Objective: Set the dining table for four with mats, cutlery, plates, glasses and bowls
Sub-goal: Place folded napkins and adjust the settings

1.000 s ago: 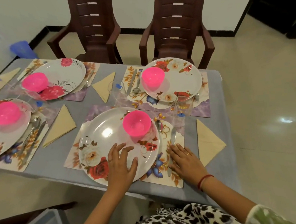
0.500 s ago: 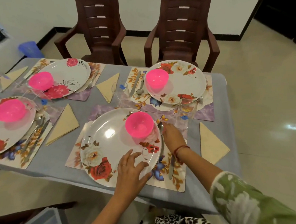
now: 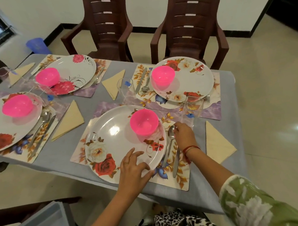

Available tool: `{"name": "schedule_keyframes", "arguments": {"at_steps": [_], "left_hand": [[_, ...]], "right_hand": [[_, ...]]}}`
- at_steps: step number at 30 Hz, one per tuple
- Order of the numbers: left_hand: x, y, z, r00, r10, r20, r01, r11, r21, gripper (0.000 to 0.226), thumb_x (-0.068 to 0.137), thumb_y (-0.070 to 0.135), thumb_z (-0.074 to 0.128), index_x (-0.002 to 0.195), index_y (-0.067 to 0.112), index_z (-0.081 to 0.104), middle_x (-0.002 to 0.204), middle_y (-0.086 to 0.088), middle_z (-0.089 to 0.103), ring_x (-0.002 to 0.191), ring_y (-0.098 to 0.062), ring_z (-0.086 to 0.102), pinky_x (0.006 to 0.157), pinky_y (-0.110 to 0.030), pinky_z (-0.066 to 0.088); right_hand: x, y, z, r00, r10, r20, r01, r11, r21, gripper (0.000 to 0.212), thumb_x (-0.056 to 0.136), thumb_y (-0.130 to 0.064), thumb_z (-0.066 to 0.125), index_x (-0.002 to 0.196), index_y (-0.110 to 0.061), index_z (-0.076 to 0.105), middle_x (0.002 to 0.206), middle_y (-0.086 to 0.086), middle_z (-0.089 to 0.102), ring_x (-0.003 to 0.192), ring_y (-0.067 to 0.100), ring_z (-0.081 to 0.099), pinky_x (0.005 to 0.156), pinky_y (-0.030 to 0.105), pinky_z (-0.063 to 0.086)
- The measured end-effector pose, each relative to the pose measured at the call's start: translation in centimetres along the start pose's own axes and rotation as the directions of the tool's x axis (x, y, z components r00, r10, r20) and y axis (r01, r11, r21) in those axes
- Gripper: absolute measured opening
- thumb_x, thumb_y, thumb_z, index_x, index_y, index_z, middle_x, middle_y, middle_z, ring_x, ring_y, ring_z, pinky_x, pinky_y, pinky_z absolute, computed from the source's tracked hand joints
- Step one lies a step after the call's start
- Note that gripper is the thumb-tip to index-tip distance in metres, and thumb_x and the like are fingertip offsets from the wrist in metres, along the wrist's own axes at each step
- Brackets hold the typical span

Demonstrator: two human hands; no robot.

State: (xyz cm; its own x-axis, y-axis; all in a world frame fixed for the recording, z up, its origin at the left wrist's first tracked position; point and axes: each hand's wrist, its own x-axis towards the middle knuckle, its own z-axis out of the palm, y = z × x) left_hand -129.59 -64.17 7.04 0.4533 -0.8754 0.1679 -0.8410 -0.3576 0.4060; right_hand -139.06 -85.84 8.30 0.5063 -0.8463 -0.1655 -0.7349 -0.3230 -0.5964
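Resting on the near rim of the near plate [image 3: 111,138], the left hand [image 3: 132,168] had its fingers spread and lightly arched, clamping nothing; thumb lay along the rim, could not tell if it hooked under. Right hand [image 3: 184,136] sat just right of that plate, fingers curled onto the bowl end of the spoon [image 3: 171,134], pinching it; hands apart, plate edge between them. Spoon lay on the near mat [image 3: 183,181] against the plate's right edge; knife [image 3: 175,165] just beside it, further right. Pink bowl [image 3: 144,122] stood upright on the plate's far-right part. Folded napkin [image 3: 217,145] lay on the grey tablecloth [image 3: 59,159], right of the mat and apart from it; glass [image 3: 191,108] stood just beyond the right hand. Left setting: left plate [image 3: 3,133] carried a second pink bowl [image 3: 17,108]; cutlery on its right, left napkin [image 3: 67,120] beside that. Far right setting: far plate [image 3: 193,79] with a third pink bowl [image 3: 163,75] on its left part; cutlery left of it, then a second glass [image 3: 125,89]. Far left setting: fourth plate [image 3: 78,70], fourth pink bowl [image 3: 47,76] on its near-left part. Two brown chairs [image 3: 189,21] stood behind the table's far edge; blue bin [image 3: 36,45] on the floor, far left.
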Motion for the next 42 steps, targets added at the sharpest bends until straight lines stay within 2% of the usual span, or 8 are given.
{"name": "schedule_keyframes", "arguments": {"at_steps": [8,13,19,24,27,30,36,42], "left_hand": [[0.2,-0.1,0.0,1.0,0.025,0.013,-0.025,0.999,0.029,0.023,0.066,0.048,0.07,0.065,0.025,0.069,0.115,-0.005,0.064,0.126,-0.022,0.036,0.091,-0.045,0.042],[0.3,-0.2,-0.2,0.999,0.029,0.035,-0.03,0.998,0.051,0.033,0.072,0.057,0.058,0.07,0.026,0.07,0.116,-0.004,0.063,0.126,-0.022,0.036,0.091,-0.046,0.042],[0.0,-1.5,-2.6,0.999,-0.045,-0.02,0.045,0.999,-0.027,0.031,0.079,0.053,0.056,0.083,0.025,0.069,0.118,-0.002,0.06,0.127,-0.023,0.038,0.095,-0.043,0.035],[0.9,-5.5,-5.8,0.921,-0.338,-0.192,0.325,0.941,-0.1,0.028,0.087,0.039,0.054,0.103,0.018,0.066,0.118,-0.005,0.057,0.117,-0.027,0.045,0.098,-0.042,0.033],[1.4,-9.2,-7.7,0.809,-0.533,-0.247,0.514,0.846,-0.143,0.024,0.087,0.018,0.063,0.11,0.014,0.063,0.118,-0.013,0.056,0.113,-0.033,0.042,0.093,-0.045,0.036],[2.0,-13.5,-9.2,0.803,-0.551,-0.226,0.537,0.834,-0.125,0.029,0.086,0.016,0.063,0.115,0.013,0.062,0.117,-0.014,0.054,0.111,-0.033,0.041,0.089,-0.041,0.035],[2.3,-19.5,-9.4,0.887,-0.458,-0.053,0.455,0.888,-0.069,0.043,0.082,0.041,0.047,0.117,0.019,0.06,0.113,-0.007,0.055,0.108,-0.028,0.041,0.083,-0.035,0.034],[1.5,-22.7,-9.7,0.866,-0.487,-0.114,0.469,0.87,-0.155,0.029,0.084,0.023,0.059,0.113,0.018,0.061,0.113,-0.005,0.055,0.107,-0.023,0.042,0.087,-0.03,0.03]], "right_hand": [[-1.2,1.3,-0.1,1.0,-0.006,-0.021,0.007,0.999,0.045,0.022,0.095,-0.007,0.045,0.11,-0.001,0.06,0.11,0.019,0.059,0.098,0.034,0.056,0.079,0.033,0.04],[-1.3,1.6,0.0,0.999,0.01,-0.038,-0.007,0.996,0.087,0.023,0.095,-0.009,0.046,0.111,-0.002,0.06,0.11,0.019,0.06,0.098,0.033,0.056,0.075,0.029,0.038],[-3.0,1.2,-0.8,0.989,-0.119,-0.09,0.13,0.984,0.122,0.044,0.094,-0.016,0.054,0.136,-0.006,0.044,0.131,0.015,0.047,0.111,0.028,0.052,0.088,0.031,0.042],[-5.7,-1.7,0.2,0.909,-0.359,-0.213,0.394,0.905,0.158,0.026,0.09,-0.013,0.059,0.115,-0.006,0.059,0.113,0.012,0.048,0.097,0.02,0.053,0.079,0.033,0.053],[-6.0,-4.9,1.6,0.853,-0.471,-0.226,0.507,0.849,0.146,0.022,0.088,-0.012,0.056,0.108,-0.006,0.064,0.106,0.011,0.055,0.095,0.011,0.048,0.081,0.019,0.045],[-5.4,-9.8,3.2,0.796,-0.576,-0.184,0.602,0.784,0.152,0.021,0.089,-0.014,0.051,0.103,-0.006,0.066,0.096,0.007,0.058,0.085,0.005,0.048,0.077,0.008,0.037],[-0.2,-19.7,8.1,0.83,-0.557,-0.009,0.548,0.814,0.193,0.018,0.09,-0.007,0.055,0.106,-0.008,0.064,0.097,0.006,0.063,0.082,0.015,0.057,0.075,0.026,0.048],[8.1,-22.8,12.0,0.95,-0.309,0.051,0.304,0.948,0.094,0.025,0.09,-0.002,0.048,0.106,-0.002,0.067,0.105,0.018,0.067,0.098,0.032,0.061,0.087,0.032,0.045]]}}
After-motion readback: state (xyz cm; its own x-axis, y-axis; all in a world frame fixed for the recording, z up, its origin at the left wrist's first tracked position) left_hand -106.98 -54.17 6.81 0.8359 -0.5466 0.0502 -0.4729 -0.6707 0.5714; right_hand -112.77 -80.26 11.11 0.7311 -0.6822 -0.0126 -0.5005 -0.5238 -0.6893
